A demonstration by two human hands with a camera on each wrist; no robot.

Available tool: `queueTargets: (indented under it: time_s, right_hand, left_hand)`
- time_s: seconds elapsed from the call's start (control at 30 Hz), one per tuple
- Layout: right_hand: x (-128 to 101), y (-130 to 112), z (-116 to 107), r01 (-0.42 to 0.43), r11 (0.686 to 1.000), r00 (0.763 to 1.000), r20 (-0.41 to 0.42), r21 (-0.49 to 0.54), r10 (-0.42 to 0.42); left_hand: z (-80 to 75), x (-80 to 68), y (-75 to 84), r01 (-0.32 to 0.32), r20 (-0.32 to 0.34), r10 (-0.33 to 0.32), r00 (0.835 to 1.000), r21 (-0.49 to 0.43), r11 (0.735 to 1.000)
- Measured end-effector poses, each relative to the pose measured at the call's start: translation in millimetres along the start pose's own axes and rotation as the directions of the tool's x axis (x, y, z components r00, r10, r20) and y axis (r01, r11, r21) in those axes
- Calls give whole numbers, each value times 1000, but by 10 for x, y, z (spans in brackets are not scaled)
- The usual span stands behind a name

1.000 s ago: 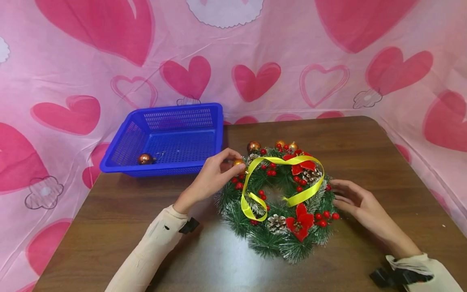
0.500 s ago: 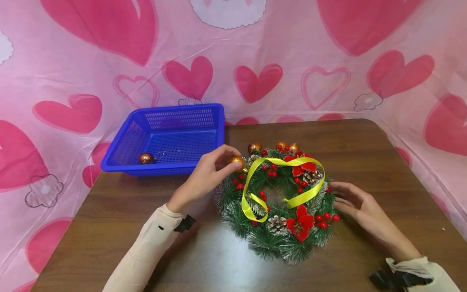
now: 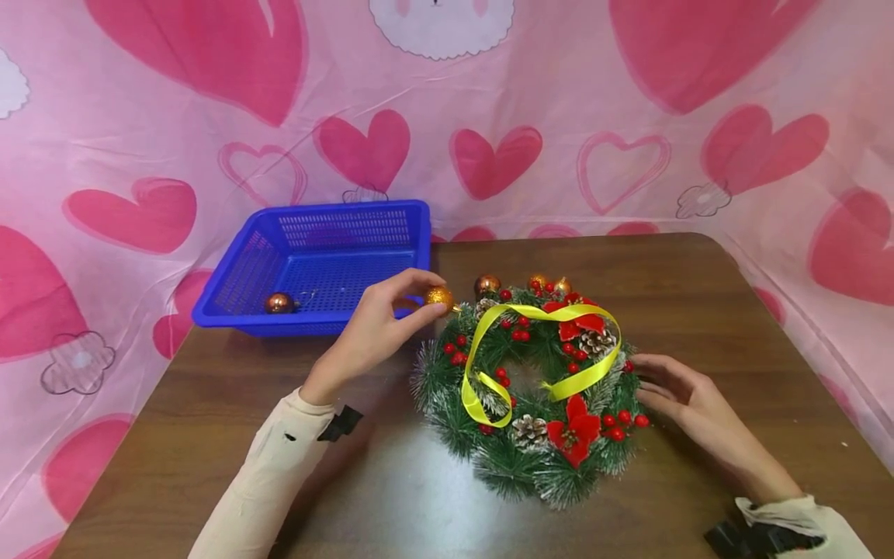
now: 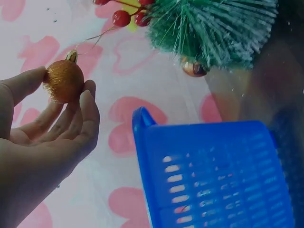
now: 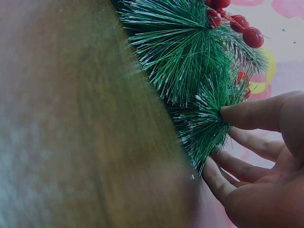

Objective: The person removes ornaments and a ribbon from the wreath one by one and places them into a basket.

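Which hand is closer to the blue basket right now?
The left. The left hand pinches a glittery gold ball just beside the front right corner of the blue basket. The right hand is far off, touching the wreath on its opposite side.

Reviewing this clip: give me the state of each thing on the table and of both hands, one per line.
left hand: pinches the glittery gold bauble, above the table.
glittery gold bauble: off the wreath, held beside its upper left edge.
right hand: fingers straight, touching the wreath's right side.
wreath: flat on the table, yellow ribbon looped loosely over it.
blue basket: upright, open, one copper bauble inside.
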State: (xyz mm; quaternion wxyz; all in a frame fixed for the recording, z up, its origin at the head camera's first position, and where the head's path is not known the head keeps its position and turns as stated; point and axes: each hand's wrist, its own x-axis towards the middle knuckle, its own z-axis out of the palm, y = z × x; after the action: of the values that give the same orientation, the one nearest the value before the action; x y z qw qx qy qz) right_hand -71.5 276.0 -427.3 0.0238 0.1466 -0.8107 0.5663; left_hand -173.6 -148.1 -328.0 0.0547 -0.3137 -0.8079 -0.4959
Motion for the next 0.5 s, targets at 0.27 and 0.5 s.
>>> queueTargets:
  time_s: [0.27, 0.5]
  right_hand:
    - [14, 15, 2, 4, 1000, 1000, 9, 16, -4]
    - [2, 4, -6, -4, 1000, 1000, 11, 5, 4]
  left_hand:
    - [-112, -15, 9, -12, -49, 13, 999, 29, 1000]
    - [-205, -26, 51, -3, -77, 5, 997, 26, 1000]
